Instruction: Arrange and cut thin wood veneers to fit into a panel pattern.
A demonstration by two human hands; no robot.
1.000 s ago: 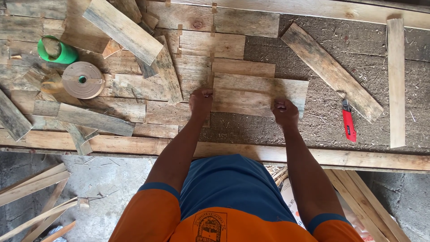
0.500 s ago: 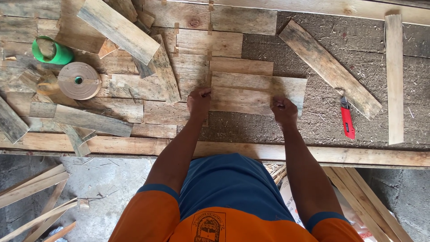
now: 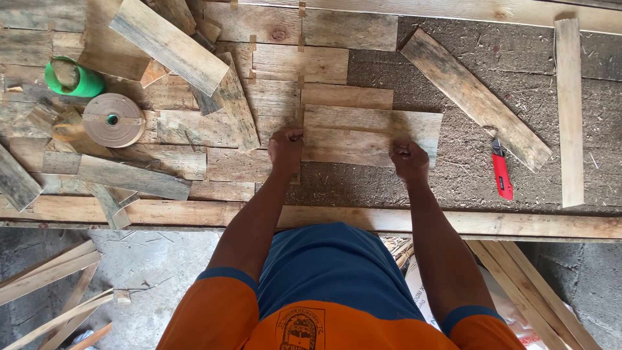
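head view | left hand (image 3: pixel 286 144) and right hand (image 3: pixel 409 159) curled into fists | both pressing wooden board (image 3: pixel 369 135)

left hand (image 3: pixel 286 144): centre of frame, fingers curled under, knuckles up, pressing down | right hand (image 3: pixel 409 159): right of centre, closed in a loose fist, slightly lower | arms: bare, both reaching up the frame from bottom centre, nearly straight, roughly parallel | sleeves: orange with blue cuffs
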